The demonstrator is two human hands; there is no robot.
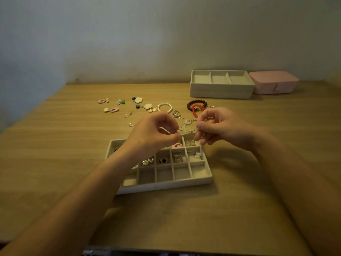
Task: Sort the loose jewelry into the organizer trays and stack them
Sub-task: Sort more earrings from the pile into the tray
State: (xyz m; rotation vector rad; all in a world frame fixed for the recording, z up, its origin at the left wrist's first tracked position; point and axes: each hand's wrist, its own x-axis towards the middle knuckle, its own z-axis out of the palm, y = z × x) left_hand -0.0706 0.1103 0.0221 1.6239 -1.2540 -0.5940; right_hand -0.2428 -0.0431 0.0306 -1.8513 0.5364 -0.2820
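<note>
Two bare hands hover over the far edge of one cream, felt-lined grid tray (166,184) on the pale wooden table (239,200). The left hand (156,133) and the right hand (221,128) each pinch an end of one thin pale strand (186,132) between thumb and curled fingers; blur hides what kind of piece it is.

The grid tray shows five cells along its near row, and the left forearm covers its left rear cells. At least six cells hold pieces, among them one pink ring earring (177,145) and one pair of silver wire hearts (191,143). The others are too small to name.

Beyond the grid tray lie:
- two pink oval earrings (101,101)
- two white flower earrings (138,99) with blue beads
- one green-and-white earring (120,102)
- one white pearl bracelet (165,107)
- one dark red bead bracelet (196,104)
- one bright red bracelet (196,109) overlapping it, partly behind the right fingers
- one silver tangle (177,114)

Far beyond the grid tray, to its right, stands one cream three-compartment tray (221,93) with a seam along its side. One closed pink box (275,82) sits just beside it; a small mark on the box's front is too blurred to make out.
</note>
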